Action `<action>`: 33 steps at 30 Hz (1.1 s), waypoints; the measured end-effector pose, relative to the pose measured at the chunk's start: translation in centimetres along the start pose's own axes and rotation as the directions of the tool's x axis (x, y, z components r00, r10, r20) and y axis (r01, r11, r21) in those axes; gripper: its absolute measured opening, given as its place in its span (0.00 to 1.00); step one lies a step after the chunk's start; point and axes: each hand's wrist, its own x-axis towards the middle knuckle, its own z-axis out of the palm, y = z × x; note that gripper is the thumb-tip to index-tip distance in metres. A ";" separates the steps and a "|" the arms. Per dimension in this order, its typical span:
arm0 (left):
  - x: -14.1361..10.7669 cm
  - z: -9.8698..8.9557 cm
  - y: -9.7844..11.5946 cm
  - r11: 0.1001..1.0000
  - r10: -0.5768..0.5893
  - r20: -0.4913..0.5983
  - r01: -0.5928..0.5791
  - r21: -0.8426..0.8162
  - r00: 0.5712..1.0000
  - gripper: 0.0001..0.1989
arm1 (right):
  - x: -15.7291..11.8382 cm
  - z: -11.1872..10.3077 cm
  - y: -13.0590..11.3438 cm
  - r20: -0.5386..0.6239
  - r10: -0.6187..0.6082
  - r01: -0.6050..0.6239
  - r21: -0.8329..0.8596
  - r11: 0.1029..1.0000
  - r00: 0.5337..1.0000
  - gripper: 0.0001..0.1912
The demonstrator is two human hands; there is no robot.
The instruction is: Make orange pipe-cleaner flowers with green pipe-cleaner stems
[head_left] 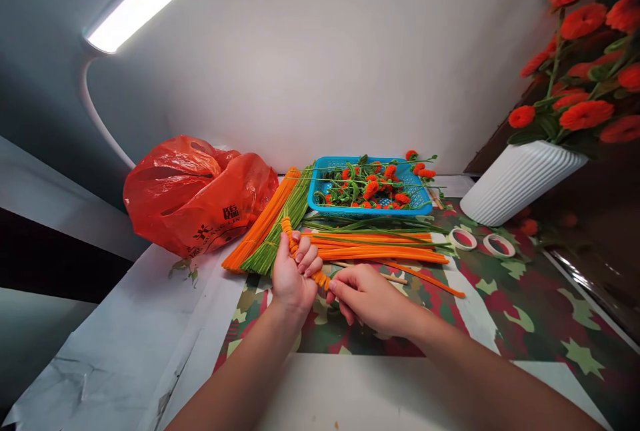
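Note:
My left hand (294, 281) is wrapped round an orange pipe cleaner (321, 279) wound into a tight coil, whose upper end sticks out above the thumb. Whether a stick runs inside the coil, I cannot tell. At the coil's lower right end, my right hand (370, 301) pinches it between thumb and fingertips. Just beyond the hands lie loose orange pipe cleaners (385, 252) and green ones, with a thin wooden stick (395, 278) in front. Left of these rest a bundle of orange pipe cleaners (263, 221) and a bundle of green pipe cleaners (267, 251).
A blue basket (370, 210) at the back holds orange-red pipe-cleaner flowers. Two tape rolls (463, 239) lie to the right, near a tilted-looking white ribbed vase (523, 181) of flowers. On the left are a red plastic bag (185, 184) and a lit lamp (150, 1).

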 end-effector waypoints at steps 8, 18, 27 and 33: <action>0.3 0.1 1.2 0.998 0.043 0.006 -0.043 -0.038 0.999 0.17 | -0.1 -0.9 0.0 0.054 -0.017 0.017 -0.008 1.000 0.998 0.12; 0.2 0.2 1.0 0.998 0.032 -0.010 -0.032 -0.058 0.999 0.18 | 0.1 -0.5 0.4 0.030 -0.018 0.019 -0.016 1.000 0.999 0.12; 0.2 -0.1 0.7 0.998 0.027 0.004 -0.027 -0.051 1.000 0.16 | -0.1 -0.2 0.0 0.011 -0.025 0.025 -0.020 0.999 1.000 0.13; 0.0 -0.1 0.4 1.000 0.003 0.006 -0.002 -0.022 1.000 0.17 | -0.1 -0.1 -0.2 0.028 -0.014 0.014 0.016 1.000 1.000 0.13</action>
